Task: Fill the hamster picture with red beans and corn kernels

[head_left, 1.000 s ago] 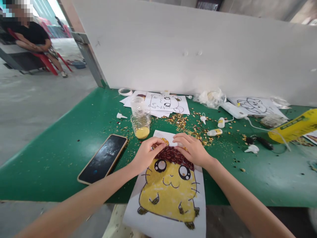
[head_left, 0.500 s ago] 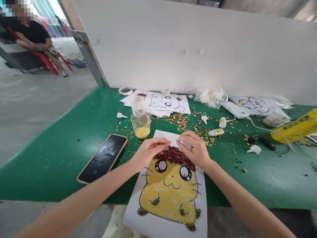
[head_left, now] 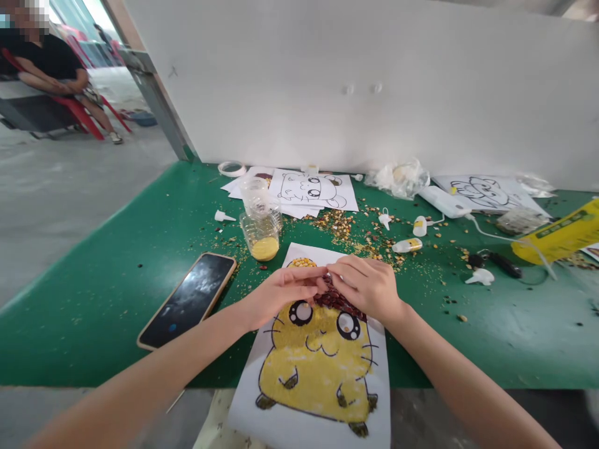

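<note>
My left hand [head_left: 285,292] is over the upper part of a hamster picture [head_left: 318,368] on white paper, index finger stretched out and thumb apart from it. My right hand [head_left: 369,288] meets it there, fingers bent and pressed together at the tip of the left index finger. Anything between those fingertips is too small or hidden to make out. Yellow grains cover the hamster's body. Dark red beans [head_left: 334,296] form a band above its eyes, partly behind my hands. Yellow corn kernels [head_left: 302,262] fill one ear; the other is hidden by my right hand.
A phone [head_left: 189,299] lies left of the paper. Beyond it stands a clear plastic jar [head_left: 259,236] with yellow grain. Loose seeds [head_left: 339,224], a small glue bottle [head_left: 407,246], a yellow packet [head_left: 561,232] and line drawings [head_left: 311,187] lie around. A person [head_left: 49,65] sits at far left.
My hands have come together at the fingertips, and the right hand has turned more knuckles-up. The corn-filled ear now shows more. The whole view has shifted slightly.
</note>
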Demonstrator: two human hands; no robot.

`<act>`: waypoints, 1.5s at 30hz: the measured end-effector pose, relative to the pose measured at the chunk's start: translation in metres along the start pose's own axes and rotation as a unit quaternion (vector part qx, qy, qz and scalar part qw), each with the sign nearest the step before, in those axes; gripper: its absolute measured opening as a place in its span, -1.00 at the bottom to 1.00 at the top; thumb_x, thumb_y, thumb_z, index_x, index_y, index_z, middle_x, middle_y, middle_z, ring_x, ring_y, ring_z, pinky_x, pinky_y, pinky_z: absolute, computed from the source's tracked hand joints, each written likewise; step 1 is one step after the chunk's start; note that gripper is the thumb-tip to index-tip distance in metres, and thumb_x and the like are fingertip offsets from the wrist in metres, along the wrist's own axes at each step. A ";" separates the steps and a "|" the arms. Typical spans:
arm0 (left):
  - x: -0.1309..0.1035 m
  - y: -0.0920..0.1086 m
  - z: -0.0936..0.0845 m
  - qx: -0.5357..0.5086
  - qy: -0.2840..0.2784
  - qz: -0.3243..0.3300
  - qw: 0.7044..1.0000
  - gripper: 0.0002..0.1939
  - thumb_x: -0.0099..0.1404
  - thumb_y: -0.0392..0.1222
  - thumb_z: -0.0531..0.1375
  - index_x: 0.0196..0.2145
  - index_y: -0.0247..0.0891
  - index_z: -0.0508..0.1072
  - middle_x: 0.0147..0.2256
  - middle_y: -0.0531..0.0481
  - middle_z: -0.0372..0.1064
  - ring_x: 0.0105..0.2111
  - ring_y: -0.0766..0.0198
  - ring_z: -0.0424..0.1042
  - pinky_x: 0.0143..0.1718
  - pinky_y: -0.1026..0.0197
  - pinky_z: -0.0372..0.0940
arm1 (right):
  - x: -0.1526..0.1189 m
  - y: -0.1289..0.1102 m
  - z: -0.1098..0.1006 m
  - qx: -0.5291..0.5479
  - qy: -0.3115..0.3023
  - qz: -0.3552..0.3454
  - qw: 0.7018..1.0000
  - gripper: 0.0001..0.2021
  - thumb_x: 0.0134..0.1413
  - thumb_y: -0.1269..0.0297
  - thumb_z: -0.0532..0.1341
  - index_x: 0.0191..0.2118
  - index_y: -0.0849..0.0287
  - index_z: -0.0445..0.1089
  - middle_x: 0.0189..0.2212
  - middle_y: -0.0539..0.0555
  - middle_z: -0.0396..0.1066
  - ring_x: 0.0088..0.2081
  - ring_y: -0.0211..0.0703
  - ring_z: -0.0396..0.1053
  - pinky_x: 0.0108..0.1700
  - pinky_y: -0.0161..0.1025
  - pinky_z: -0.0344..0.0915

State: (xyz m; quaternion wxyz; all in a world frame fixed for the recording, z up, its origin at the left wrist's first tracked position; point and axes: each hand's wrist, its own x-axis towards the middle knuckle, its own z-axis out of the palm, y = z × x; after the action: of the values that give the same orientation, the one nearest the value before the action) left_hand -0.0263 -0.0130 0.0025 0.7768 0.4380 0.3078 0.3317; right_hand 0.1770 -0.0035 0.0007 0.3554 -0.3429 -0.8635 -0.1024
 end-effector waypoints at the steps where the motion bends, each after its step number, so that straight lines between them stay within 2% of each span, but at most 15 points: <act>1: 0.000 0.001 0.000 -0.008 -0.011 -0.002 1.000 -0.67 0.14 -0.27 0.27 -0.10 -0.25 0.50 -0.28 -0.02 0.37 -0.28 0.33 0.30 -0.27 0.27 0.21 | 0.000 0.000 -0.001 -0.010 0.002 -0.006 1.000 -0.89 0.11 0.40 0.16 -0.30 0.15 0.44 -0.37 -0.04 0.50 -0.46 -0.33 0.39 -0.42 -0.35 0.22; 7: -0.001 0.001 -0.001 -0.038 -0.062 -0.022 0.997 -0.62 0.13 -0.23 0.29 -0.06 -0.23 0.47 -0.23 -0.04 0.34 -0.22 0.32 0.29 -0.28 0.32 0.21 | 0.001 -0.001 -0.002 -0.045 -0.010 -0.015 0.999 -0.87 0.12 0.41 0.14 -0.40 0.17 0.42 -0.44 -0.05 0.49 -0.50 -0.36 0.36 -0.44 -0.33 0.18; 13: -0.001 0.002 0.000 -0.034 -0.036 -0.027 0.998 -0.58 0.11 -0.24 0.30 -0.03 -0.27 0.45 -0.26 -0.05 0.36 -0.24 0.32 0.30 -0.27 0.31 0.22 | 0.003 -0.002 -0.002 -0.052 -0.010 -0.006 0.999 -0.86 0.12 0.44 0.11 -0.39 0.17 0.39 -0.44 -0.05 0.47 -0.49 -0.38 0.36 -0.43 -0.36 0.19; 20: -0.002 0.006 0.001 0.006 -0.019 -0.026 0.999 -0.62 0.13 -0.31 0.26 -0.06 -0.26 0.47 -0.28 -0.04 0.38 -0.25 0.31 0.30 -0.29 0.29 0.23 | 0.005 -0.003 -0.003 -0.053 -0.004 -0.006 0.999 -0.87 0.10 0.47 0.11 -0.39 0.18 0.37 -0.45 -0.05 0.45 -0.48 -0.39 0.35 -0.42 -0.39 0.21; 27: -0.003 0.003 -0.002 0.051 -0.022 -0.032 0.998 -0.61 0.14 -0.26 0.25 -0.03 -0.24 0.44 -0.23 -0.07 0.39 -0.20 0.26 0.32 -0.26 0.27 0.24 | 0.004 0.001 -0.003 -0.052 0.004 0.006 0.999 -0.87 0.10 0.46 0.12 -0.40 0.17 0.37 -0.44 -0.05 0.45 -0.50 -0.40 0.34 -0.45 -0.39 0.18; 34: -0.002 0.000 -0.002 0.056 -0.014 -0.025 0.998 -0.60 0.15 -0.27 0.24 -0.02 -0.23 0.43 -0.22 -0.05 0.37 -0.18 0.27 0.31 -0.22 0.26 0.23 | 0.001 0.004 -0.004 0.022 -0.038 -0.011 0.999 -0.87 0.16 0.40 0.10 -0.27 0.19 0.41 -0.37 0.01 0.48 -0.41 -0.33 0.39 -0.39 -0.37 0.22; 38: -0.002 -0.001 -0.004 0.061 -0.028 -0.019 0.998 -0.60 0.17 -0.30 0.22 -0.01 -0.22 0.42 -0.22 -0.05 0.36 -0.18 0.27 0.29 -0.20 0.26 0.22 | -0.001 0.005 -0.002 0.005 -0.058 -0.028 0.998 -0.83 0.18 0.38 0.08 -0.30 0.18 0.43 -0.40 0.01 0.47 -0.44 -0.32 0.37 -0.41 -0.36 0.21; 45: -0.002 -0.001 -0.004 0.062 -0.033 -0.028 0.997 -0.61 0.16 -0.34 0.22 -0.02 -0.23 0.43 -0.24 -0.02 0.35 -0.20 0.31 0.29 -0.19 0.27 0.21 | 0.000 0.004 -0.001 0.004 -0.083 -0.018 0.996 -0.79 0.20 0.36 0.05 -0.33 0.19 0.43 -0.44 0.00 0.44 -0.47 -0.34 0.32 -0.44 -0.36 0.17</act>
State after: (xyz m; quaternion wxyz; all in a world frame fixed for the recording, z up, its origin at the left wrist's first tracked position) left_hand -0.0306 -0.0129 0.0000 0.7668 0.4875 0.3140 0.2752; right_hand 0.1802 -0.0008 0.0009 0.2823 -0.3329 -0.8964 -0.0767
